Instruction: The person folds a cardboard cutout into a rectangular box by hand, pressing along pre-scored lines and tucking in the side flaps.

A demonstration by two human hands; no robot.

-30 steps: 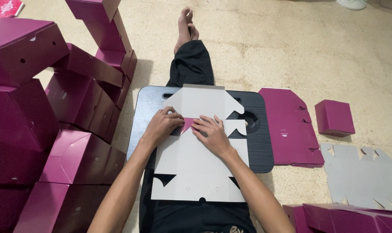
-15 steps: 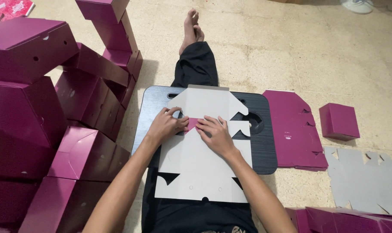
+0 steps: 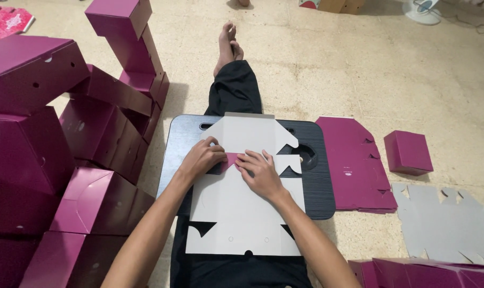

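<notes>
A flat die-cut cardboard box blank (image 3: pixel 242 213), grey side up, lies on a black lap tray (image 3: pixel 316 186) across my legs. My left hand (image 3: pixel 202 159) and my right hand (image 3: pixel 260 172) press side by side on the blank near its middle. Between the fingertips a small magenta flap (image 3: pixel 231 161) is folded over and pinned down. Both hands lie flat with fingers pushing on the fold, gripping nothing.
Several assembled magenta boxes (image 3: pixel 66 160) are stacked high at my left. A stack of flat magenta blanks (image 3: pixel 354 160) and a small magenta box (image 3: pixel 408 152) lie on the floor at right, with a grey blank (image 3: pixel 450 218) nearer me. More magenta pieces (image 3: pixel 428 272) sit bottom right.
The camera has tilted slightly, so the scene sits lower in view. My hands stay pressed on the folded flap, with the fingers shifted only a little.
</notes>
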